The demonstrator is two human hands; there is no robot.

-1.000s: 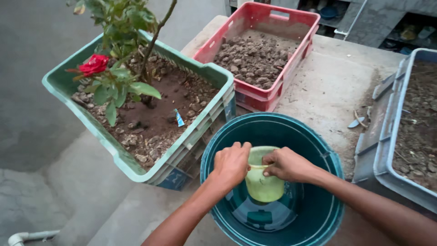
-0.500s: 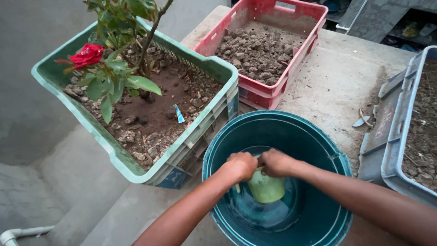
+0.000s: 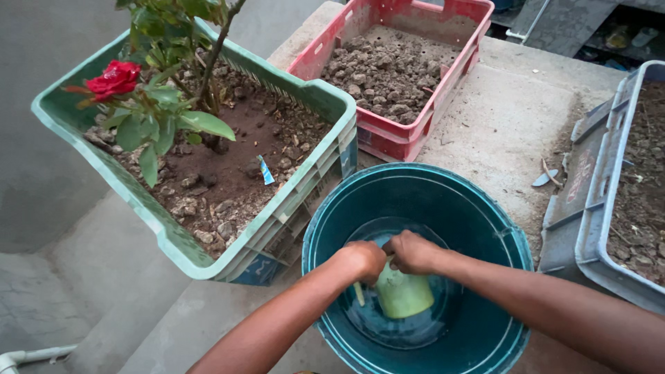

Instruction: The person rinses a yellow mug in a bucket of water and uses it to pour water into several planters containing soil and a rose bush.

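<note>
The cup (image 3: 404, 294), pale green and made of plastic, sat low inside the blue tub (image 3: 415, 201), tipped on its side with its mouth toward the two hands and its base dipping into the shallow water at the tub's bottom. The left hand (image 3: 361, 261) was curled shut around the cup's rim on the side nearer the green crate (image 3: 305, 93), and the right hand (image 3: 412, 251) was closed over the rim beside it, so both hands gripped the same edge and touched or nearly touched each other. Wet plastic held only at the rim looked likely to slip, and a slip would have dropped the cup into the water and splashed the concrete table (image 3: 499, 131) beyond the tub. The tub stood close to the table's near edge, so a hard downward push from both arms could have rocked it toward that edge. The green crate pressed against the tub's side, with a rose plant (image 3: 149, 114) leaning out over its soil; an elbow swung that way might have knocked stems or loose soil into the water. The red crate (image 3: 415, 135) of clods behind the tub and the grey crate (image 3: 589, 208) further off seemed out of harm's way.
</note>
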